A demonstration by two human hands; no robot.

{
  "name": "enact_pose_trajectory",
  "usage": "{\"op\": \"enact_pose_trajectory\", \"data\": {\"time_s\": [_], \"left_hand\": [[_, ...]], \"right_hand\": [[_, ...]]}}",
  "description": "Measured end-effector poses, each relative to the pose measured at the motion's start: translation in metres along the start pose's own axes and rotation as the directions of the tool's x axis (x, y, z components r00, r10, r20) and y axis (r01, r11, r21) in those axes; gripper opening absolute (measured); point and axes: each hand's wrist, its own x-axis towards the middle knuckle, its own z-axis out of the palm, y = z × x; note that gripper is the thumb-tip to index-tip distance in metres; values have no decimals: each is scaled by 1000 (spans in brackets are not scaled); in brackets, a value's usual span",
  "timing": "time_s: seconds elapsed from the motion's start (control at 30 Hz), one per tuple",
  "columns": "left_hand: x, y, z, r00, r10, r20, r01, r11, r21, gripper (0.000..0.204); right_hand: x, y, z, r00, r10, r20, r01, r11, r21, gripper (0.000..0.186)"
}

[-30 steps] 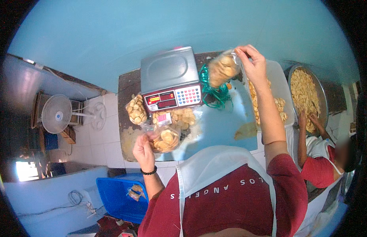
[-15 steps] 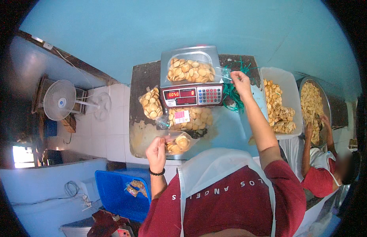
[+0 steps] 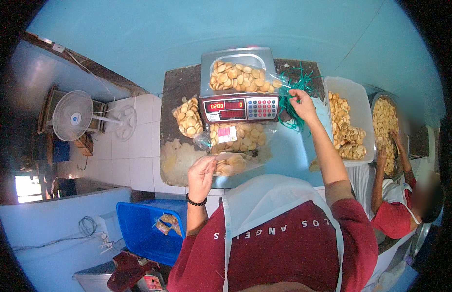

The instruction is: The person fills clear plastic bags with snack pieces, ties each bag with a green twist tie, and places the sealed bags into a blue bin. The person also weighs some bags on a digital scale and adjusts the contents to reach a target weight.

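My left hand (image 3: 200, 177) pinches the edge of a small clear bag of round, pale-golden chips (image 3: 230, 164) above the table's near edge. On the scale (image 3: 240, 106) lies a larger clear bag of the same chips (image 3: 238, 77), its loose end pointing right. Beside that end is my right hand (image 3: 302, 104), its fingers curved with a gap between thumb and forefinger. In front of the scale lies a filled bag with a pink-and-white label (image 3: 240, 139). Another filled bag (image 3: 188, 118) stands at the scale's left.
Green ties (image 3: 295, 114) are heaped right of the scale. Farther right stand a translucent tub of chips (image 3: 364, 121) and a round metal pan (image 3: 397, 168), where a co-worker's hands (image 3: 394, 146) are. A blue bin (image 3: 133, 233) with small bags sits at lower left.
My right hand has come off the loose end of the bag on the scale, and the display shows a higher reading. My left hand has shifted slightly right and up with the small bag.
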Motion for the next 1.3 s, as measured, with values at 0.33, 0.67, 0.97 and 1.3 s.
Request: {"op": "enact_pose_trajectory", "data": {"time_s": [0.33,0.67,0.97,1.3], "left_hand": [[50,42,44,937,310,161,-324,944,70,14],[99,86,137,965,241,106,-232,969,-91,16],[79,120,131,960,216,-177,-202,975,93,30],[43,100,88,878,135,-459,-67,985,161,27]], "right_hand": [[-19,-128,-16,730,-653,203,682,672,-290,16],[-49,-80,-157,705,-703,-92,613,670,-419,16],[-126,285,-306,672,330,-664,-739,244,-628,18],[-55,134,-286,966,-103,-235,-101,689,-718,19]]}}
